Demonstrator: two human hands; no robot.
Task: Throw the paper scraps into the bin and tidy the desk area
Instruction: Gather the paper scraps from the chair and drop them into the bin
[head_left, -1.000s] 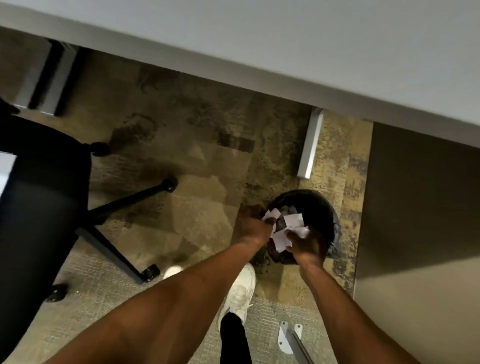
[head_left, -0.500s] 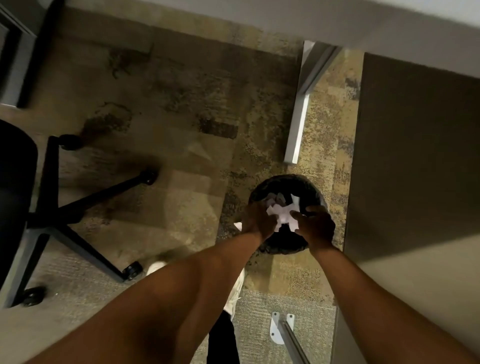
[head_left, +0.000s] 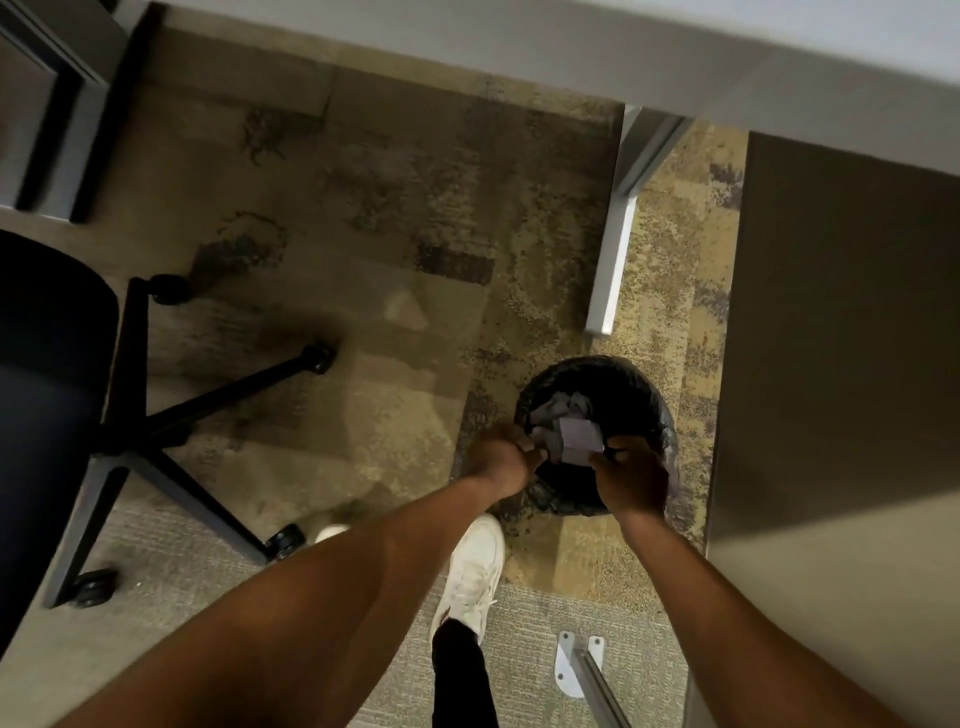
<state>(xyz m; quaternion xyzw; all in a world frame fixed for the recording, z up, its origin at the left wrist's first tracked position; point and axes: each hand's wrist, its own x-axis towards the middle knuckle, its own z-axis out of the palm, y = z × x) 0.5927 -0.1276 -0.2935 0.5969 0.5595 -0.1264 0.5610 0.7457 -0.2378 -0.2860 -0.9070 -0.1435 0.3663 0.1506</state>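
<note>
A round black bin (head_left: 642, 385) with a dark liner stands on the carpet under the desk edge. Crumpled paper scraps (head_left: 577, 435) lie inside it, grey in the shade. My left hand (head_left: 501, 460) hovers at the bin's near-left rim with its fingers loosely curled. My right hand (head_left: 635, 479) is over the near-right rim, fingers pointing at the scraps. Neither hand visibly grips a scrap. The bin's near wall is hidden behind my hands.
A black swivel chair (head_left: 47, 374) with a wheeled base (head_left: 208, 405) stands to the left. A white desk leg (head_left: 613, 260) rises just behind the bin and the desk top (head_left: 675, 47) overhangs. A tall panel (head_left: 841, 338) closes the right side. My white shoe (head_left: 475, 566) is below the bin.
The white scraps held between both hands above the bin have dropped into it and look darker. My hands have moved slightly apart over the rim.
</note>
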